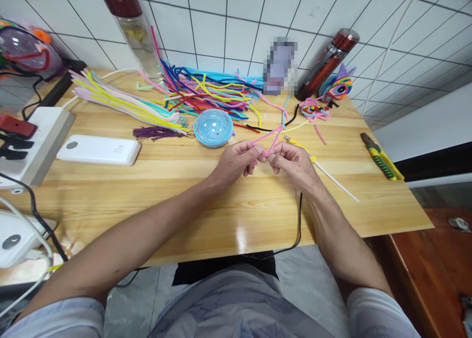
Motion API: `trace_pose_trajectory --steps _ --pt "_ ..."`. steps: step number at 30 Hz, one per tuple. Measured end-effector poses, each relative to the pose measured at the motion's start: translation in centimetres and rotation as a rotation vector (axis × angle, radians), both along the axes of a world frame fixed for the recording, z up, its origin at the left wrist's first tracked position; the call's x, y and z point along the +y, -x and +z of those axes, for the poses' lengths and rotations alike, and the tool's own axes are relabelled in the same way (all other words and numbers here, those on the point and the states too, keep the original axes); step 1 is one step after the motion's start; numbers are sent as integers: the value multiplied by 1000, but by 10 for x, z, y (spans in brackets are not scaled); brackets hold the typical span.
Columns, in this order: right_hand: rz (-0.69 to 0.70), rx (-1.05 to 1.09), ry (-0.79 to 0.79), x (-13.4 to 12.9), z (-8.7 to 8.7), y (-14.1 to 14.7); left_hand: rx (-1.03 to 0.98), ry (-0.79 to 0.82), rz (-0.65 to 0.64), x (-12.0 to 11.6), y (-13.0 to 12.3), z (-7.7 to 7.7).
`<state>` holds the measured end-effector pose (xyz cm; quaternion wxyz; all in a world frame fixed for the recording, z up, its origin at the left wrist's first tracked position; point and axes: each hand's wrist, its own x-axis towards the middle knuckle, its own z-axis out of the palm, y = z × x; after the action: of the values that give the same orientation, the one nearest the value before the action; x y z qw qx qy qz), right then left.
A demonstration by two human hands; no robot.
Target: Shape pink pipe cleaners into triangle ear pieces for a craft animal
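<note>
Both hands meet over the middle of the wooden table, closed on a pink pipe cleaner (274,142) that is bent into an open triangle. My left hand (240,159) pinches it at the lower left, thumb on top. Just to the right, my right hand (291,162) pinches the same pipe cleaner between thumb and fingers. Its upper corner points away from me, toward a light blue pipe cleaner (285,112) behind it. Beyond my left hand stands a blue bowl (213,127). A yellow-handled tool with a white shaft (335,181) lies partly behind my right hand.
A pile of coloured pipe cleaners (206,94) spreads along the wall, beside a clear bottle (132,38). A red flask (328,62) and a one-eyed craft figure (337,88) stand at the back right. Pliers (381,157) lie near the right edge; a white power bank (99,149) lies left.
</note>
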<state>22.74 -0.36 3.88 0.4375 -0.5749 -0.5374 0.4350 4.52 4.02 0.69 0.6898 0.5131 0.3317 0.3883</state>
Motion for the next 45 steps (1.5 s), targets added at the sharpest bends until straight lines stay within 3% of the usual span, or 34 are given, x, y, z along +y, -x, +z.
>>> trace_pose_trajectory --steps 31,45 --pt "-24 -73 -137 -2 -8 2 -15 44 -16 -4 -1 -2" --pt "-27 -66 -108 -2 -2 2 -54 -44 33 -3 -1 -2"
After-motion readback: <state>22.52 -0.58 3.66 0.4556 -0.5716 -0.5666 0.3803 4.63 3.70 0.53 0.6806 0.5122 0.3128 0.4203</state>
